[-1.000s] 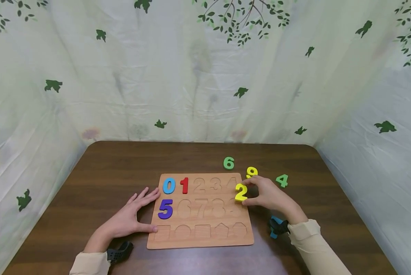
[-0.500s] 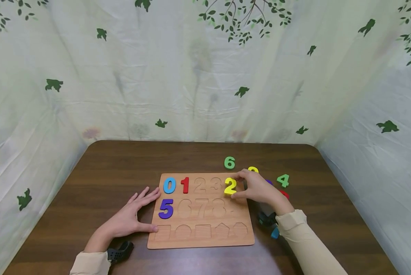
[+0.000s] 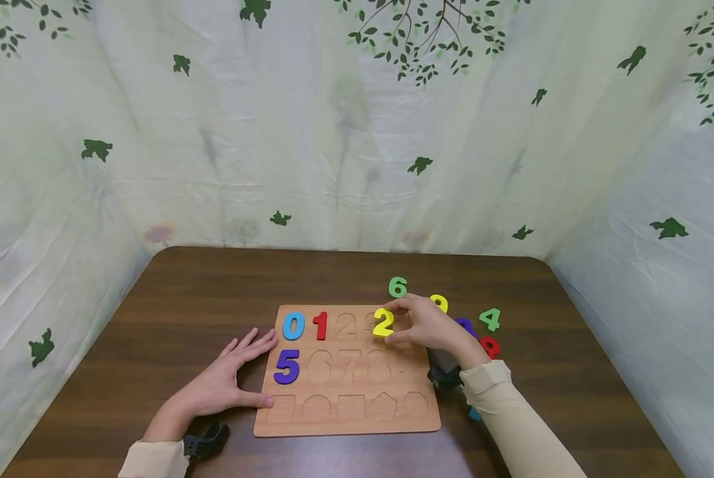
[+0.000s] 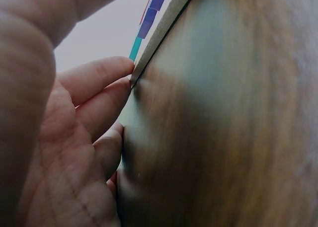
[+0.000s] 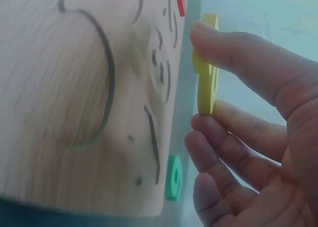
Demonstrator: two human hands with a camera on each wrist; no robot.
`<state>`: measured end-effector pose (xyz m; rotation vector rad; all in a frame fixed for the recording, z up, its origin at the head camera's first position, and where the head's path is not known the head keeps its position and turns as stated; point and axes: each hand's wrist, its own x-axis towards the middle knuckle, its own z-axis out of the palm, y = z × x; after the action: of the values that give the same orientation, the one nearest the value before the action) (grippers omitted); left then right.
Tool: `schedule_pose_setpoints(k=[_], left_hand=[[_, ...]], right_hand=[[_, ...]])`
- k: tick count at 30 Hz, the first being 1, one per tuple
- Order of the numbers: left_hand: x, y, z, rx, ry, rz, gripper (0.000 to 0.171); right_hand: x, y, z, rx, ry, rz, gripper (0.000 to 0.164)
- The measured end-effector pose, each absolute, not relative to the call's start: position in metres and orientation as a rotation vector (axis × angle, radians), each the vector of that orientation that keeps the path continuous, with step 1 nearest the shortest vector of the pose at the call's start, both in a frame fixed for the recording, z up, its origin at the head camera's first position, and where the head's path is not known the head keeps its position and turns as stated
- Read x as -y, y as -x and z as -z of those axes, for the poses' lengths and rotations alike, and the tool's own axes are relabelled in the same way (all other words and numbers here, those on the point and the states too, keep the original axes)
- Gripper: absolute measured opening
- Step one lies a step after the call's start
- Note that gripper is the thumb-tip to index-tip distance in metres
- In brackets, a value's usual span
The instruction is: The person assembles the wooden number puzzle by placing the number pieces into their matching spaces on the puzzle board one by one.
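Note:
A wooden number puzzle board (image 3: 345,425) lies flat on the table, with engraved outlines in three rows. My left hand (image 3: 228,375) rests against its left edge, thumb on the lower corner and fingers spread along the side. Between thumb and fingers, my right hand (image 3: 425,325) pinches a yellow number 2 (image 3: 383,323) by its edges; the right wrist view shows the yellow 2 (image 5: 207,83) raised off the board. In the board sit a blue 0 (image 3: 294,326), a red 1 (image 3: 320,326) and a purple 5 (image 3: 286,367).
Beyond the board lies a green 6 (image 3: 397,287). To the right are a partly hidden yellow number (image 3: 439,303), a green 4 (image 3: 490,319), a red number (image 3: 490,346) and a purple number (image 3: 466,326). A blue piece (image 3: 474,414) shows under the right sleeve. A leaf-print curtain (image 3: 345,133) hangs behind the table.
My right hand has moved left with the yellow 2, from the board's right edge to over its top row. More loose numbers show at the right. My left hand has stayed put.

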<state>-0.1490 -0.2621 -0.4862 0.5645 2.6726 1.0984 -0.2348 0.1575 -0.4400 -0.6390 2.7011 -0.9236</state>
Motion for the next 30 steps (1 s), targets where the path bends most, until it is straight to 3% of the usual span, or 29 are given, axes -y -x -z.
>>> schedule_pose_setpoints(k=[30], left_hand=[[0.263,0.151,0.485,-2.65,-0.621,-1.147,0.103]], right_hand=[[-0.112,0.258,0.455,-2.63,0.701,0.884,0.06]])
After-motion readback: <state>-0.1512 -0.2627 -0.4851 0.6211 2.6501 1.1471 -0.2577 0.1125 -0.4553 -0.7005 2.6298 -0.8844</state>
